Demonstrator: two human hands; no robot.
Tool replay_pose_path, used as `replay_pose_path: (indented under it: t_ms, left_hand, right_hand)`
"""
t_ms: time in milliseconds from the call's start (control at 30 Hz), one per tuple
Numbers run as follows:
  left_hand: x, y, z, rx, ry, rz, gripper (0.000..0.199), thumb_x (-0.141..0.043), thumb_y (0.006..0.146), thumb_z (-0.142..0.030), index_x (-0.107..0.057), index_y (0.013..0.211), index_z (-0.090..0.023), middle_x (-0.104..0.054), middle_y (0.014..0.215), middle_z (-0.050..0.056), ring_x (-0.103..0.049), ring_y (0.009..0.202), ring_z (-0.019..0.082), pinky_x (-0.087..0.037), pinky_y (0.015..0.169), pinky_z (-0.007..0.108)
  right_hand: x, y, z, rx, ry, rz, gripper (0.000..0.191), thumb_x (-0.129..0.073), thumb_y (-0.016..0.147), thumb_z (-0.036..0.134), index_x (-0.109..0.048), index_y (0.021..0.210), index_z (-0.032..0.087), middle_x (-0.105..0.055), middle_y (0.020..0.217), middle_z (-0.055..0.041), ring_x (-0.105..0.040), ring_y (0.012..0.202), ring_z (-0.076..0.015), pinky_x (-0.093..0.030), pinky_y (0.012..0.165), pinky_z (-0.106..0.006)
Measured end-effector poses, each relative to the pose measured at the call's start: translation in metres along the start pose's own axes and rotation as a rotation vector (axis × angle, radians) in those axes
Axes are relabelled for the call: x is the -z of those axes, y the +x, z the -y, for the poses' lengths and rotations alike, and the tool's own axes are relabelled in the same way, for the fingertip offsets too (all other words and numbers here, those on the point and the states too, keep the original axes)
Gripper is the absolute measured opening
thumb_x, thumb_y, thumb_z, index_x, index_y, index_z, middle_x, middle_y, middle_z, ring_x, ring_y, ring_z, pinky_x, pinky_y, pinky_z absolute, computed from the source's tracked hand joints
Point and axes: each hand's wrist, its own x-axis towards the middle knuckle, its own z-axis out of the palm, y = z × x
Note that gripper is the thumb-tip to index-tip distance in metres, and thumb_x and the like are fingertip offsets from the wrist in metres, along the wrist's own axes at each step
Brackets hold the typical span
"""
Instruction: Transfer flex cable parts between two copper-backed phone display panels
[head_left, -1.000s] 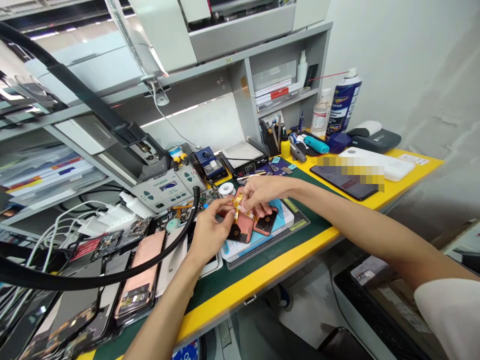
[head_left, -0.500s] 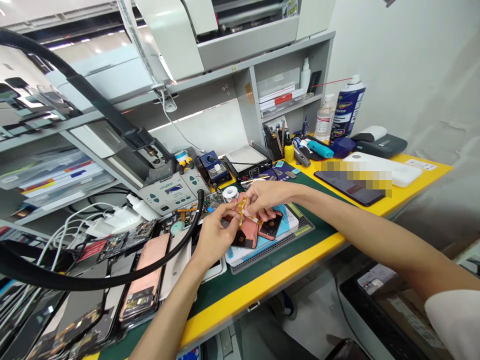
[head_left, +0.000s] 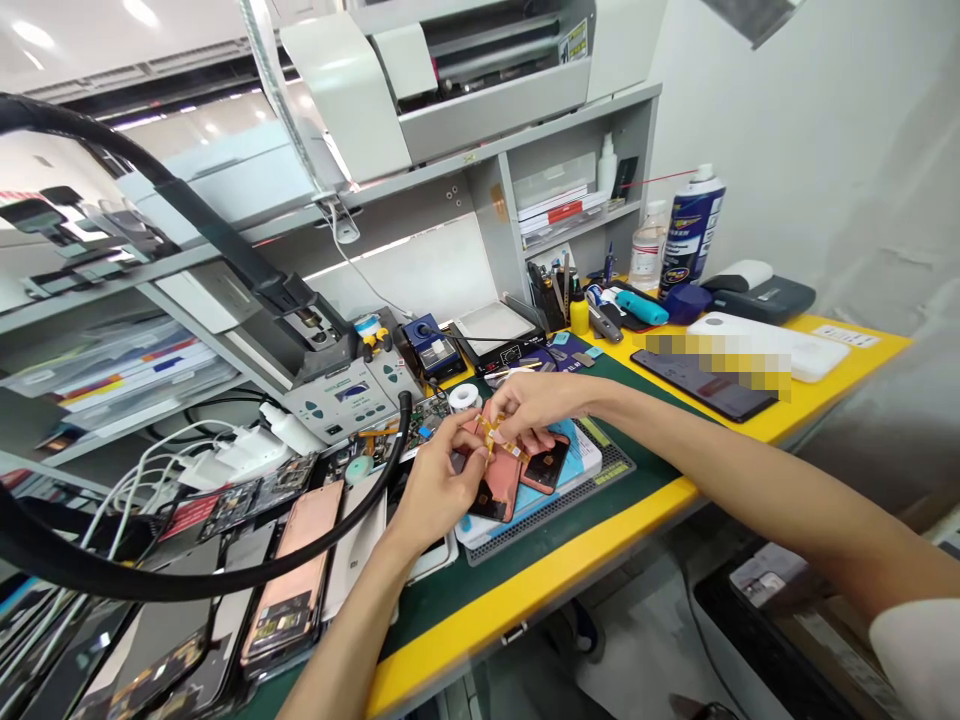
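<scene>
My left hand (head_left: 439, 490) and my right hand (head_left: 536, 403) meet above the work mat, their fingertips pinching a small amber flex strip (head_left: 491, 436). Beneath them lies a copper-coloured phone (head_left: 504, 487) with a dark patch at its lower end, partly hidden by my fingers. A dark-screened phone (head_left: 547, 465) lies beside it, under my right hand. Both rest on a pale blue pad (head_left: 577, 465) on a grey perforated mat (head_left: 551, 512).
A black hose (head_left: 255, 565) arcs past my left arm. Several opened phones (head_left: 292, 570) and a circuit board (head_left: 427, 417) crowd the left bench. A solder roll (head_left: 465, 397), rework station (head_left: 341, 395), spray can (head_left: 694, 225) and shelves stand behind.
The head view has shifted, so the whole scene sits lower and further right. Both hands stay together on the amber strip, with only small finger movement.
</scene>
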Motion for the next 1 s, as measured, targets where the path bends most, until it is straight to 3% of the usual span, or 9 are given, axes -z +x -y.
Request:
replay_pose_path:
  t_ms: [233,433,600,800,1000]
  left_hand:
    - [0.000,0.000,-0.002,0.013,-0.028,-0.012,0.041,-0.057,0.089,-0.023,-0.051,0.130,-0.020,-0.070,0.086,-0.001,-0.063,0.082,0.015,-0.044,0.085,0.029]
    - [-0.001,0.001,-0.001,0.000,-0.023,-0.049,0.038,-0.059,0.089,-0.025,-0.054,0.126,-0.017,-0.072,0.088,0.001,-0.064,0.084,0.016,-0.044,0.086,0.030]
    - [-0.005,0.006,0.003,0.009,-0.095,-0.144,0.033,-0.061,0.089,-0.031,-0.058,0.118,-0.015,-0.071,0.088,0.004,-0.063,0.079,0.016,-0.047,0.079,0.029]
    - [-0.008,0.008,0.008,0.015,-0.144,-0.179,0.029,-0.061,0.088,-0.031,-0.063,0.112,-0.015,-0.069,0.082,0.003,-0.060,0.072,0.014,-0.047,0.072,0.026]
    - [-0.005,0.007,0.008,-0.002,-0.139,-0.186,0.012,-0.063,0.086,-0.027,-0.066,0.089,-0.016,-0.069,0.080,0.002,-0.060,0.072,0.014,-0.047,0.069,0.024]
  right_hand:
    - [-0.003,0.001,-0.001,-0.025,0.008,-0.041,0.020,-0.068,0.077,0.025,-0.066,0.093,0.013,-0.070,0.064,-0.0025,-0.062,0.044,-0.0134,-0.051,0.041,-0.021]
    - [-0.004,0.003,0.001,-0.035,-0.017,-0.043,0.017,-0.069,0.074,0.026,-0.065,0.085,0.014,-0.067,0.058,-0.0007,-0.060,0.041,-0.0125,-0.048,0.038,-0.019]
    - [-0.005,0.002,0.002,-0.029,-0.071,-0.060,0.016,-0.069,0.073,0.028,-0.065,0.080,0.014,-0.066,0.055,-0.0005,-0.058,0.039,-0.0115,-0.041,0.035,-0.016]
    - [-0.005,0.001,0.001,-0.011,-0.079,-0.048,0.018,-0.061,0.080,0.030,-0.066,0.079,0.013,-0.067,0.055,-0.0024,-0.058,0.038,-0.0127,-0.044,0.034,-0.019]
    - [-0.003,0.001,0.001,0.001,-0.062,-0.028,0.017,-0.058,0.081,0.027,-0.065,0.075,0.013,-0.067,0.056,-0.0032,-0.057,0.038,-0.0125,-0.040,0.032,-0.018]
